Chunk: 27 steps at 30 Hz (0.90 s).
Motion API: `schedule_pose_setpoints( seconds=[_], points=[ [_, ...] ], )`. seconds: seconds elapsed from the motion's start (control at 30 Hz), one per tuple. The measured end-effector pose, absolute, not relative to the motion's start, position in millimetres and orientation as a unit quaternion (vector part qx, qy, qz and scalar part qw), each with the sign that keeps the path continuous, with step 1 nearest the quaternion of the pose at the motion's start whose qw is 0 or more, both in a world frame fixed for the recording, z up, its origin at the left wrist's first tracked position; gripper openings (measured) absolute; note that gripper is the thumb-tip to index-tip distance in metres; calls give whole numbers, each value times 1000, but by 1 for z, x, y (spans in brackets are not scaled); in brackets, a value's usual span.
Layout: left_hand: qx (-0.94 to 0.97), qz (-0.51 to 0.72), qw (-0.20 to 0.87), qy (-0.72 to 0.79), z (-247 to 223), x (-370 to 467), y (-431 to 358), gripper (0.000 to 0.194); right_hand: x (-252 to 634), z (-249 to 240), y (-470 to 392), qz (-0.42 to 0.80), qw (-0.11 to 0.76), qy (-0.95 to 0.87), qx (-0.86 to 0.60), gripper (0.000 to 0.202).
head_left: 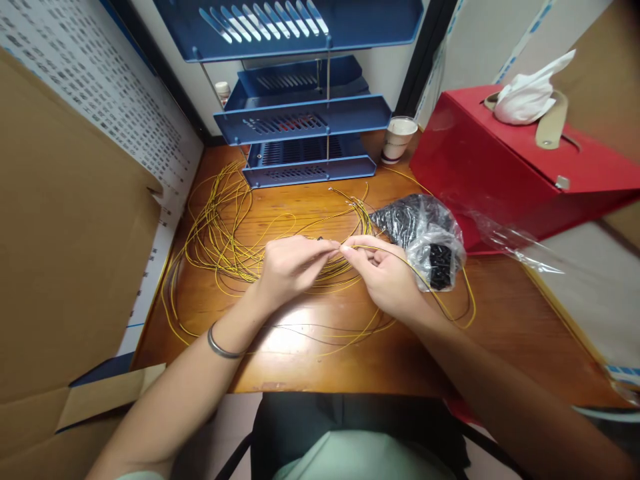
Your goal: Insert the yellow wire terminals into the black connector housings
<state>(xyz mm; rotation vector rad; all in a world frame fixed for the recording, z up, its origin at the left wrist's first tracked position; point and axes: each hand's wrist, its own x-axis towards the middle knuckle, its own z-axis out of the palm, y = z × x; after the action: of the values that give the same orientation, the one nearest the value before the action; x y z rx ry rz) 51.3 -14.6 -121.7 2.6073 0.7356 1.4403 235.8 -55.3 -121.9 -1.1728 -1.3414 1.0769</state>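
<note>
My left hand [293,263] is closed in a pinch above the table, and a small black part [321,239] peeks out at its fingertips. Facing it, my right hand [387,272] pinches the end of a yellow-and-black wire [417,272], which runs back over the hand and loops down to the right. The two sets of fingertips meet; whether wire and part touch is hidden. A large tangle of the same wire [220,230] lies behind and left of my hands. Several wire ends [356,202] with tiny metal tips are gathered beyond them.
A clear plastic bag [425,223] of small black parts lies right of my hands. Behind stand a blue tiered tray [305,123] and a paper cup [399,141]. A red tissue box [480,153] is at right, cardboard [65,220] at left.
</note>
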Motion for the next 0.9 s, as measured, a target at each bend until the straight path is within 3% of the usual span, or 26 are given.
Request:
schedule_pose_setpoints(
  seconds=[0.37, 0.9],
  points=[
    [826, 475, 112, 282, -120, 57, -20, 14, 235, -119, -60, 385, 490, -591, -512, 16],
    [832, 455, 102, 301, -115, 53, -22, 24, 233, -116, -63, 369, 500, -597, -507, 16]
  ],
)
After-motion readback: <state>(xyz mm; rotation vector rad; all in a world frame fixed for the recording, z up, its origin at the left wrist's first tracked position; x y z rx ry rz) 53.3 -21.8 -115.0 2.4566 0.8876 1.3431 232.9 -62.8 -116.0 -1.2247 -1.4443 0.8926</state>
